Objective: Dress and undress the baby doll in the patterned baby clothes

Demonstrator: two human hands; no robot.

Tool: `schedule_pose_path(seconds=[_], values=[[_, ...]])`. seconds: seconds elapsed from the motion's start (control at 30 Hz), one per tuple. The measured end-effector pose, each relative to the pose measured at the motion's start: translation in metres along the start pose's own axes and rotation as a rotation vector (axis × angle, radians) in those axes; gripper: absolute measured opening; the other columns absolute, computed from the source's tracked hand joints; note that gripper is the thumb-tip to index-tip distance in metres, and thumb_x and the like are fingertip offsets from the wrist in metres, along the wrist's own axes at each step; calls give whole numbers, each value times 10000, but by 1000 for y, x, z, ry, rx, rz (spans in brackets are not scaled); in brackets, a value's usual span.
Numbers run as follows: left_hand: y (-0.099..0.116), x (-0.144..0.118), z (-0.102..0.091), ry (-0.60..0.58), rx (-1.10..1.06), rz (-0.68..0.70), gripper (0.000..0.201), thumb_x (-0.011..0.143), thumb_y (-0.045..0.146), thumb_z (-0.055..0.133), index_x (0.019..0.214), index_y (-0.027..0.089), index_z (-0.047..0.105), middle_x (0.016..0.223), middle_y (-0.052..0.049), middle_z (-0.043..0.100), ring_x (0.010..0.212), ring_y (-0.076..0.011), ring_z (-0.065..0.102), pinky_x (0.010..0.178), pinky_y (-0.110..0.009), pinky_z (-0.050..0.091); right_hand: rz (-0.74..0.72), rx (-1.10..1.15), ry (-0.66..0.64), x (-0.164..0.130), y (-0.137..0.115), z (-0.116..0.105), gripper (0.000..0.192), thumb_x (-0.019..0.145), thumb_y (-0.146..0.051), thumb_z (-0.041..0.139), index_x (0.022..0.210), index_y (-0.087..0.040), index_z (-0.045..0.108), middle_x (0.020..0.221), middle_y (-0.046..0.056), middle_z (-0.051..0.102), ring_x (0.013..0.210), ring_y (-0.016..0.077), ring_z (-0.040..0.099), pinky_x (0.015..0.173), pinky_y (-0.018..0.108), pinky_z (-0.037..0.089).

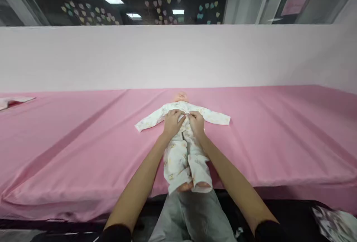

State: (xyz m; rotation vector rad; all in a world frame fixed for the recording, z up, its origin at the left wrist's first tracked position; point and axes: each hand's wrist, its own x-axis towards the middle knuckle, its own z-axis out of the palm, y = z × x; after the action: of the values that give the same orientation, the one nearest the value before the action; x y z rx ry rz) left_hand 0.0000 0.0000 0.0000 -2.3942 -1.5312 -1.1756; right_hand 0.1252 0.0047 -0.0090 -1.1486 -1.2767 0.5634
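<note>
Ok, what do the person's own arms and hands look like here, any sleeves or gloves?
Both hands are bare: no gloves, rings or watch show on the left hand or the right hand. The forearms are uncovered, and dark sleeves begin only near the elbows at the bottom edge of the picture.

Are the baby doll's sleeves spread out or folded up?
Spread out. The doll lies on its back on the pink sheet, and both sleeves of its white sleepsuit lie flat, stretched out to each side.
</note>
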Motion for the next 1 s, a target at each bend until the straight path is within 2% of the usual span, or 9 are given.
schedule_pose_path(seconds=[0.17,0.3,0.4,0.57,0.8,1.0], values=[[3,0,1,11,-60,-33,224,871,345,441,923,223,621,982,-41,612,969,-231,497,843,-371,346,-10,19,6,-1,0,1,163,694,-254,492,694,-175,635,807,46,641,814,186,570,777,306,423],[1,1,1,68,-220,-102,165,838,289,488,876,218,632,907,-25,654,929,-215,528,834,-350,369,-48,0,-27,-3,-2,1,156,707,-236,502,710,-187,650,807,37,653,804,183,577,781,316,429],[-2,3,1,93,-357,-143,122,791,245,536,839,208,641,864,-21,666,883,-190,564,830,-321,400,-112,-52,-45,-5,-3,2,166,727,-217,503,753,-182,664,834,47,662,825,191,580,797,329,432],[-2,3,0,110,-460,-189,109,753,237,564,808,188,643,836,-32,671,831,-177,601,820,-311,426,-258,-204,-75,-8,-2,3,251,786,-162,444,870,-155,681,905,73,660,894,202,560,855,346,421],[-6,1,1,149,-645,-300,267,736,244,576,993,178,611,710,-7,670,771,-158,625,793,-291,436,-497,-528,-195,-15,-3,1,448,792,-36,339,1147,-112,603,961,106,618,930,225,483,850,336,421],[-11,2,4,157,-793,-389,378,715,418,632,997,166,616,731,-39,680,721,-165,623,696,-273,454,-495,-667,-275,-16,-9,-1,469,791,-15,360,1208,-93,560,973,105,622,937,234,462,861,325,418]])
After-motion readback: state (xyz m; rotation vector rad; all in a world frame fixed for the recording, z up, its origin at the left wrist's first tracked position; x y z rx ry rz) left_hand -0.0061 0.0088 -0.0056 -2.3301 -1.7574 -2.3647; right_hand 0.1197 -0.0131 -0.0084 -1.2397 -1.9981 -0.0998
